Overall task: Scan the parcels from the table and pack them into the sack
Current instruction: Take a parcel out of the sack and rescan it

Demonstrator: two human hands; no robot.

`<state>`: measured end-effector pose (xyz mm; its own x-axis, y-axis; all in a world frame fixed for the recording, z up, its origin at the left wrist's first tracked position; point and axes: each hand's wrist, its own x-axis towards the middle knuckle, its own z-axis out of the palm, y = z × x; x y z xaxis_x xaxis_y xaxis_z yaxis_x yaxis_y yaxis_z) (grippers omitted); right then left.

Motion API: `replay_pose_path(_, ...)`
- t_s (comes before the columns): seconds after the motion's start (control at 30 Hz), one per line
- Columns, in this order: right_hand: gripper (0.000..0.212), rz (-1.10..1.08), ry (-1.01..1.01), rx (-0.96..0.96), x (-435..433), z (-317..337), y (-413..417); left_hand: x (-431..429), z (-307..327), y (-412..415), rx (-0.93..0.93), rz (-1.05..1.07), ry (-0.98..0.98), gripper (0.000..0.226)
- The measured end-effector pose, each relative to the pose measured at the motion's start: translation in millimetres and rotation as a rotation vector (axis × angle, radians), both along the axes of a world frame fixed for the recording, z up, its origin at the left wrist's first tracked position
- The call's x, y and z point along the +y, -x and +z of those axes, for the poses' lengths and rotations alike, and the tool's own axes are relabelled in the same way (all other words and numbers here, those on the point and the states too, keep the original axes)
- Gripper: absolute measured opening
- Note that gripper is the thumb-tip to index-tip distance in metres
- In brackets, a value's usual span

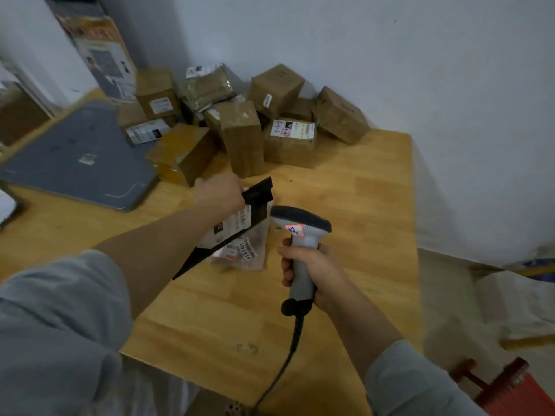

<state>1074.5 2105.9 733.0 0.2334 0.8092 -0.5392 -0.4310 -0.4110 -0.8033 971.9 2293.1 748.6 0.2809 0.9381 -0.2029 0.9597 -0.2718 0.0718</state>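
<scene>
My left hand [219, 192] grips the top end of a flat black parcel [240, 217] with a white label, holding it tilted above the wooden table [360, 205]. Under it lies a clear plastic parcel [253, 250] with printed labels. My right hand [303, 273] holds a grey barcode scanner [300, 228] by its handle, head aimed toward the black parcel's label. A pile of several brown cardboard parcels [243, 136] sits at the table's far side against the wall. A pale sack [486, 307] lies to the right of the table, low down.
A grey flat scale platform [81, 157] lies at the left of the table. A tall printed carton [99, 49] leans in the far left corner. The scanner's cable [285, 364] hangs over the table's near edge. A red object [507, 385] is on the floor at lower right.
</scene>
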Motion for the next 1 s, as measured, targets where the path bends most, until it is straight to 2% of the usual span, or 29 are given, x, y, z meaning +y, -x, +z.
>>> replay_pose_path(0.1, 0.01, 0.038, -0.031, 0.006, 9.9, 11.8, 18.4, 7.4, 13.0, 24.3, -0.172, 0.12, 0.016, 0.008)
replay_pose_path(0.17, 0.008, 0.049, -0.039, 0.028, 16.5, 18.9, 29.4, 8.7, 20.3, 41.9, -0.437, 0.239, 0.122, 0.019)
replay_pose_path(0.27, 0.008, 0.059, -0.067, 0.086, 23.8, 28.3, 45.8, 8.7, 28.0, 61.3, -0.816, 0.433, 0.212, 0.013)
replay_pose_path(0.4, 0.011, 0.051, -0.081, 0.125, 28.3, 36.4, 64.2, 8.1, 34.8, 82.0, -1.068, 0.536, 0.186, 0.021)
replay_pose_path(0.73, 0.015, 0.082, -0.158, 0.046, 33.1, 54.9, 91.1, 8.9, 36.6, 125.3, -1.222, 0.618, 0.145, 0.016)
replay_pose_path(0.9, 0.015, 0.116, -0.156, 0.035, 33.5, 61.6, 102.5, 7.3, 38.2, 142.5, -1.231, 0.641, 0.121, 0.009)
replay_pose_path(1.0, 0.011, 0.135, -0.165, 0.01, 33.3, 62.4, 108.2, 7.1, 37.9, 152.9, -1.238, 0.655, 0.112, 0.012)
